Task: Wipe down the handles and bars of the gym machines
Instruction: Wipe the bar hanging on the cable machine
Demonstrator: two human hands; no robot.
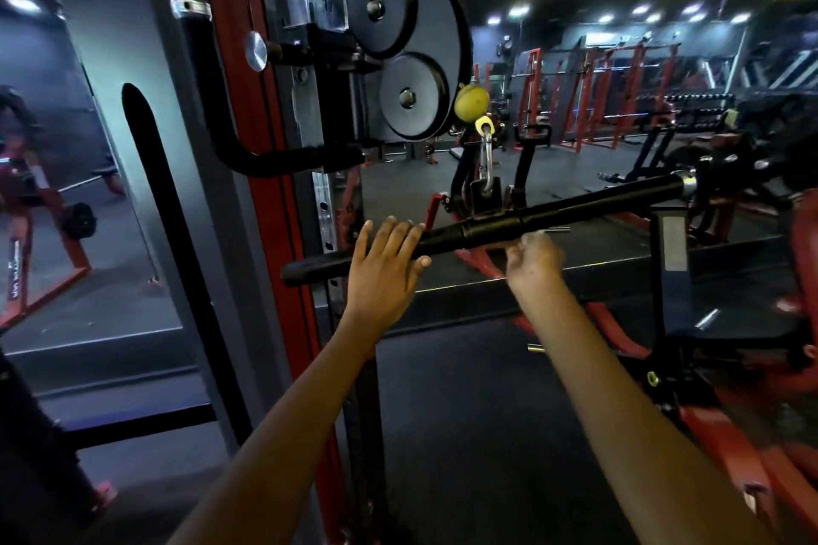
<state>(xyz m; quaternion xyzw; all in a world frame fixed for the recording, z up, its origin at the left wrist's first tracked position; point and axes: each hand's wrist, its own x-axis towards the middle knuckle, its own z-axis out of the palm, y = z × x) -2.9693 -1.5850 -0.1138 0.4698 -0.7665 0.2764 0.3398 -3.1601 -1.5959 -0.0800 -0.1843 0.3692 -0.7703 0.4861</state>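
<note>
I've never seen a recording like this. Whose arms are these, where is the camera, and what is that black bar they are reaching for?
There is no robot here. The one picture comes from a camera worn on a person's head, looking forward and down, so the two bare arms are that person's own, inside a gym.

The long black straight bar is a cable-machine handle. It hangs by a silver snap hook under a yellow-green ball stopper, beside two round black pulley wheels on a red upright post.

The left hand lies over the bar with straight fingers, no closed grip. The right hand is blurred, just under the bar, fingers curled; I cannot tell whether it holds a cloth. Red racks stand behind.
</note>
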